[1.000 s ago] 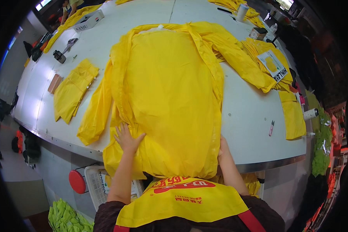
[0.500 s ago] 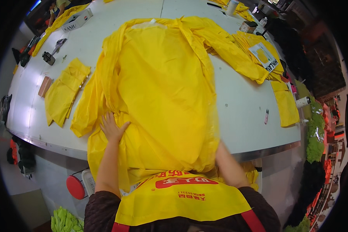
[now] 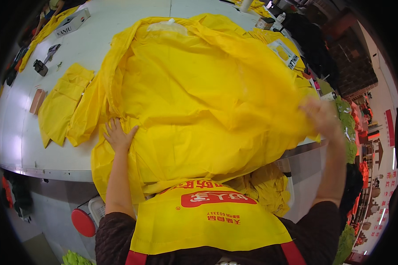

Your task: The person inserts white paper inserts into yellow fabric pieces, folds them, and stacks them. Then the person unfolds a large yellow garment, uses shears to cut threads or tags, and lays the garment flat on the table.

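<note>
A thin yellow raincoat (image 3: 177,88) lies spread over the table, its collar at the far side and its lower part hanging over the front edge. On its left side my left hand (image 3: 119,136) rests flat with the fingers spread. At the right, my right hand (image 3: 322,117) is closed on the edge of the coat's right front panel and holds it out to the side. Motion blurs this hand and the lifted panel. The panel covers much of the right part of the table and hides the coat's right sleeve.
Folded yellow pieces (image 3: 64,101) lie at the left beside a small brown block (image 3: 37,101). A black container (image 3: 40,68) and an open white box (image 3: 73,23) stand farther back. A printed bag (image 3: 284,54) lies at the far right. A red round stool (image 3: 83,222) stands below the table.
My right hand has swung from the coat's lower right edge outward and up, pulling the front panel open to the right. My left hand stays on the coat. The whole view has shifted slightly.
</note>
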`<state>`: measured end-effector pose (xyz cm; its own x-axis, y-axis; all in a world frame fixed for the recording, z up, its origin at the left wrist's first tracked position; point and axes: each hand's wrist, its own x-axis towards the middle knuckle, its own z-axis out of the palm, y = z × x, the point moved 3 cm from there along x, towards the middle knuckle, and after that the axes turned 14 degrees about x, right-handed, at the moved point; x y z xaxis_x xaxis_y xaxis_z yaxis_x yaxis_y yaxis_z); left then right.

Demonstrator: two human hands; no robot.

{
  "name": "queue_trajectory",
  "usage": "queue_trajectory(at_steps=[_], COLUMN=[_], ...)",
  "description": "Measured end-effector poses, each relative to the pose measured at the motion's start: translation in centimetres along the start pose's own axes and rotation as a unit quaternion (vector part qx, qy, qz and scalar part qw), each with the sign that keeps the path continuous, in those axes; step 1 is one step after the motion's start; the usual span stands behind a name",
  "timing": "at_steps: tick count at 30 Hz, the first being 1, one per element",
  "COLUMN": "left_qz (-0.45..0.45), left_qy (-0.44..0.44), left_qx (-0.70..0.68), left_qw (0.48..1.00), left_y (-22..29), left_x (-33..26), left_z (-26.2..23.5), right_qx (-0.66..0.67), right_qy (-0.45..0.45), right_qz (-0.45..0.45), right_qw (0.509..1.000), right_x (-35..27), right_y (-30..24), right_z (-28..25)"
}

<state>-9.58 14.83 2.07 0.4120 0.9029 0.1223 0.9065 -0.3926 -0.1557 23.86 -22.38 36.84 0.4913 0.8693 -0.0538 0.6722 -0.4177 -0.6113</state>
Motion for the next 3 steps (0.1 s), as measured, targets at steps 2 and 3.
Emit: queue_trajectory(at_steps=[2,3], left_qz=[0.002,0.021], left_qy=[0.006,0.014], left_qx=[-0.014,-0.044], left_qw=[1.000,0.999], left_y=[0.1,0.7], left_x=[0.3,0.8], left_z=[0.9,2.0], right_qx=[0.095,0.088], right_qy=[-0.079,-0.071], right_qz=[-0.051,-0.042], right_qw=[0.991,0.993], right_x=[-3.2,-4.0], right_y=[0.5,0.0], right_z=[7.4,7.1])
